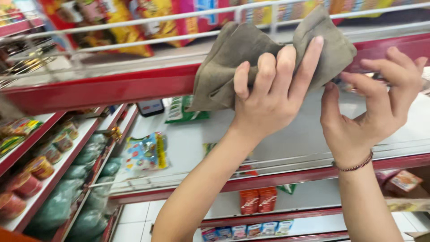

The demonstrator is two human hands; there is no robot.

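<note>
Left of the cloth, snack bags (112, 22) sit behind a white wire rail (134, 20), above the red shelf edge (103, 87). The left hand (273, 96) is closed on the grey-brown cloth (233, 62), bunching it against that edge. Just right of the cloth, the right hand (380, 107) hangs with fingers curled and spread, holding nothing, thumb near the cloth's right corner. It looks like a wiping step; the next move likely calls for firm pressure along the shelf without snagging the rail.
</note>
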